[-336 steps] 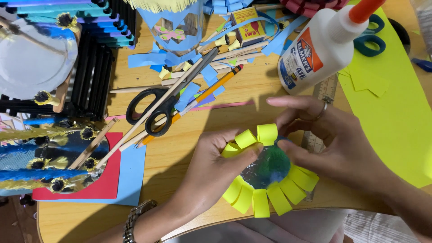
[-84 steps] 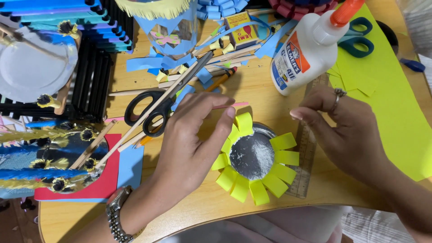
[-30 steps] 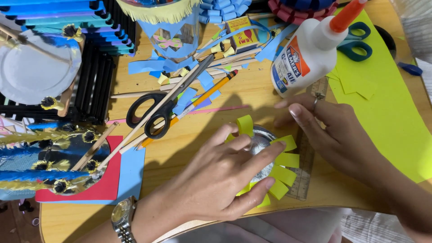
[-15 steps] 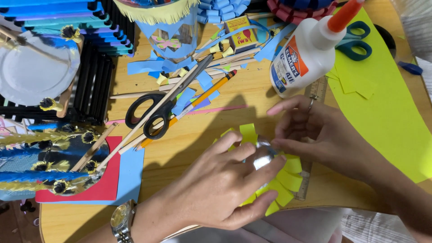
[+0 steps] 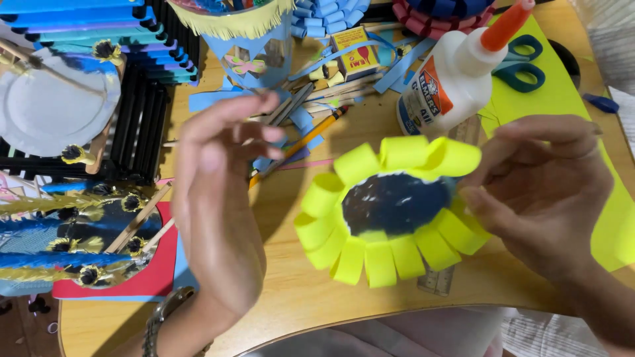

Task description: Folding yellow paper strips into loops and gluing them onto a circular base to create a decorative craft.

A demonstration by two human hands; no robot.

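Head view: right hand (image 5: 542,192) pinches the yellow-looped paper flower (image 5: 390,208) by its rim, tilted up off the counter (image 5: 317,291) — dark centre exposed; left hand (image 5: 215,192) hovers released beside it.

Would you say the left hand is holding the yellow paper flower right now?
No, the left hand hangs open beside the yellow paper flower, which only the right hand grips.

Wooden counter (image 5: 370,301) crowded: white glue bottle (image 5: 450,82), clear ruler (image 5: 438,281), pencil (image 5: 297,145), teal-handled scissors (image 5: 522,63) on yellow-green paper sheet (image 5: 562,99), red paper (image 5: 142,274), white paper plate (image 5: 49,109) at left.
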